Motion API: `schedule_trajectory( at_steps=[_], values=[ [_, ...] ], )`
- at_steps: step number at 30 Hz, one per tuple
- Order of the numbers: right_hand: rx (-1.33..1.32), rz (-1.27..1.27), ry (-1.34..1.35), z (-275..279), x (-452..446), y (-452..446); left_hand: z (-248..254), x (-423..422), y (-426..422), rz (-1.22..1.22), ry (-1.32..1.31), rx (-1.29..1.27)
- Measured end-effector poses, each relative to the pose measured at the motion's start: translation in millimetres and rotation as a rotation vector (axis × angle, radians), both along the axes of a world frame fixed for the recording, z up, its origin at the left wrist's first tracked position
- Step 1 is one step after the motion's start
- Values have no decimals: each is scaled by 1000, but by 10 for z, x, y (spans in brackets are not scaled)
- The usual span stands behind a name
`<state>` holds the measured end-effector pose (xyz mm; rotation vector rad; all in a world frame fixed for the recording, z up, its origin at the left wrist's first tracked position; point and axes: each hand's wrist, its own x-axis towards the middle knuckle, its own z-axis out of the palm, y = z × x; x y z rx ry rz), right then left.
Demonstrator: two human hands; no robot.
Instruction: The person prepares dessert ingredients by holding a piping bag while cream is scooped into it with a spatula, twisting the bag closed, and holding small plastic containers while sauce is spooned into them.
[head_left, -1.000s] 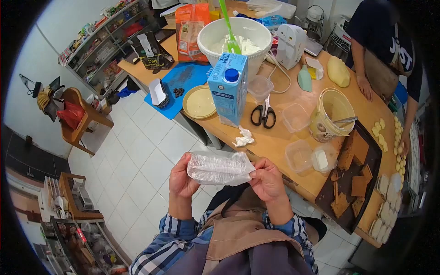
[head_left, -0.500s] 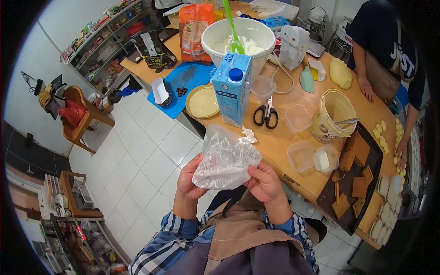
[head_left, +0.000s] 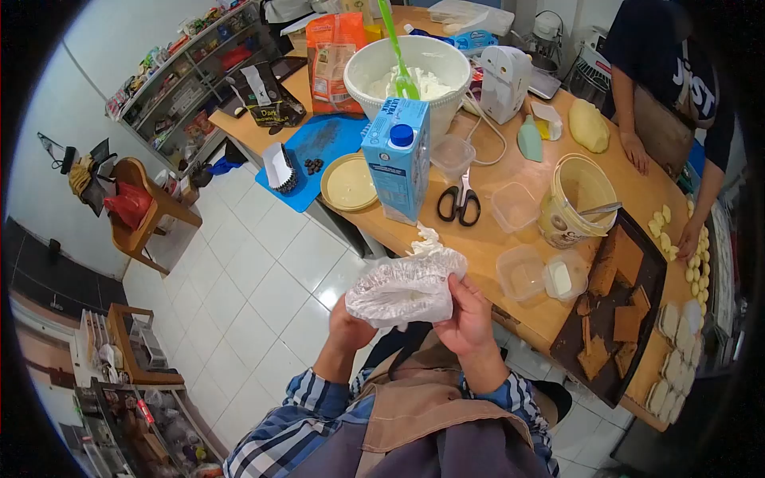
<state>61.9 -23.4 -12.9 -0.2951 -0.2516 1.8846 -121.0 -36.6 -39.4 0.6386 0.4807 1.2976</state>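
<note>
A crinkled translucent plastic bag [head_left: 402, 291] is held in front of my body, near the table edge, its opening partly spread. My right hand [head_left: 468, 317] pinches its right side between thumb and fingers. My left hand [head_left: 351, 325] is at its lower left, its fingers mostly hidden behind the plastic. Just beyond the bag are a crumpled white scrap [head_left: 426, 239], a blue milk carton [head_left: 398, 163] and black-handled scissors [head_left: 459, 204]. A white bowl [head_left: 362, 76] of white cream with a green spatula [head_left: 402, 76] stands behind the carton.
Clear containers [head_left: 519, 272], a tub [head_left: 558, 215] and a dark tray [head_left: 574, 327] with brown slabs are on the right of the table [head_left: 502, 171]. A co-worker [head_left: 657, 88] reaches toward small dough pieces [head_left: 697, 267]. A blue mat [head_left: 307, 151] lies at the left.
The bag has been spread and turned, with its opening now showing. My left hand has slipped further behind it. The co-worker's hand has shifted among the dough pieces.
</note>
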Motion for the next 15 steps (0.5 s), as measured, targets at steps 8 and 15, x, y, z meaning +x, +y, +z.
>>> schedule_trajectory(
  at_steps=[8, 15],
  values=[
    [160, 51, -277, -90, -77, -90, -129, 145, -1, 128, 891, 336],
    [123, 171, 64, 12, 2, -43, -163, 84, 76, 117, 1023, 550]
  ],
)
